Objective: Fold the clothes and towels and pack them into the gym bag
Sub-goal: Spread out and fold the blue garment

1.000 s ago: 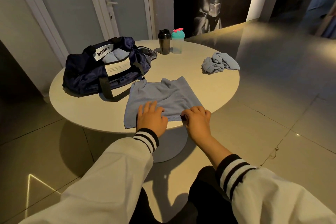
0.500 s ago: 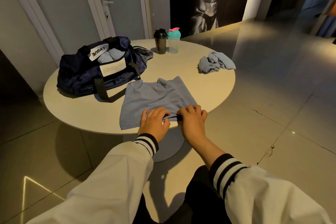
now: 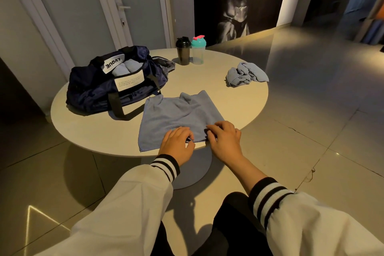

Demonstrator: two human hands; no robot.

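A round table stands on a tiled floor, and everything else sits on its top. A blue towel lies spread flat at the near edge of the table, with its far edge a little rumpled and its near left corner reaching the rim.

The left hand and the right hand are both at the near edge of the table, close together on the towel's near hem. The fingers of each hand are curled and pinch the cloth, which lifts in a small dark fold between them. Both wrists come out of white sleeves with black-and-white striped cuffs.

A dark blue gym bag sits on the left side of the table with its top open, and light blue folded cloth shows inside it. One black strap of the bag lies on the tabletop just beside the towel's left far corner.

A crumpled blue cloth lies by the right rim of the table, well apart from the towel. A black bottle and a clear bottle with a teal lid stand upright side by side at the far edge of the table.
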